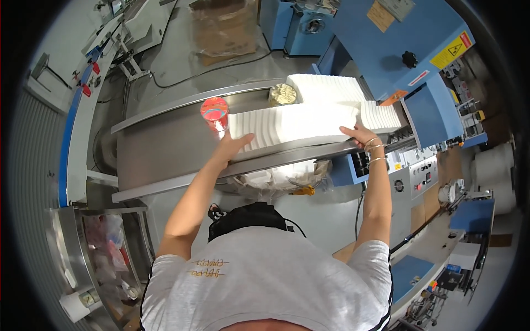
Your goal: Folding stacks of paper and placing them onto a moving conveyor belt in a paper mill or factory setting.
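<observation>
A long near row of white stacked pieces [292, 124], ridged along its left part, lies along the metal trough. What the pieces are I cannot make out. My left hand [233, 145] grips the row's left end, thumb on its near side and the other fingers largely hidden. Toward its right end, my right hand [361, 135] grips it, thumb resting against the pieces. A red round-topped cup [214, 112] stands in the trough just beyond my left hand. Farther back sits a round container with a pale yellow patterned top [283, 94], touching or close to a second white row [326, 88].
The trough's metal rail [176, 185] runs between me and the rows. A blue machine [400, 44] with a black knob overhangs the right end. Below the rail hangs a plastic bag [281, 179] with white contents. A metal rack [113, 248] stands at lower left.
</observation>
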Available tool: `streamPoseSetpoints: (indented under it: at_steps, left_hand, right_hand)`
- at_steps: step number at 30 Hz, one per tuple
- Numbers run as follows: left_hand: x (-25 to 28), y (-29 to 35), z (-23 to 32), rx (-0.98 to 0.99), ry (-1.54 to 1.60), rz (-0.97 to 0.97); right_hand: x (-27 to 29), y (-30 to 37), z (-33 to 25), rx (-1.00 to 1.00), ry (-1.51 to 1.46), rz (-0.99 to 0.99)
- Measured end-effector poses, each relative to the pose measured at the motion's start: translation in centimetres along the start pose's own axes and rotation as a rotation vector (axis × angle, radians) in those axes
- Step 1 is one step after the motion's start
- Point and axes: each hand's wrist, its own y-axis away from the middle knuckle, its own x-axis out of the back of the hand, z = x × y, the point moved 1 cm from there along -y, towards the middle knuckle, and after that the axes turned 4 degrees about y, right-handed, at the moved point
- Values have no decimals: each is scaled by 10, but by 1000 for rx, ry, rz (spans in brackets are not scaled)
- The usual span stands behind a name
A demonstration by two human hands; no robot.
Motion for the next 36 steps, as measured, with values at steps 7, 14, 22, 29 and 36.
streamPoseSetpoints:
  at_steps: [7, 14, 22, 29, 36]
  left_hand:
    - [139, 71, 11, 130, -14, 110]
    - [237, 126, 19, 134, -52, 266]
    - [204, 106, 3, 86, 23, 283]
    - [197, 99, 5, -26, 101, 148]
    - [206, 97, -6, -101, 101, 154]
  right_hand:
    - [-129, 51, -87, 333, 380, -4]
    - [-198, 60, -166, 389, 337, -297]
    - [-156, 21, -153, 384, 444, 35]
    - [-273, 21, -267, 515, 730, 204]
    - [-326, -2, -283, 672, 660, 383]
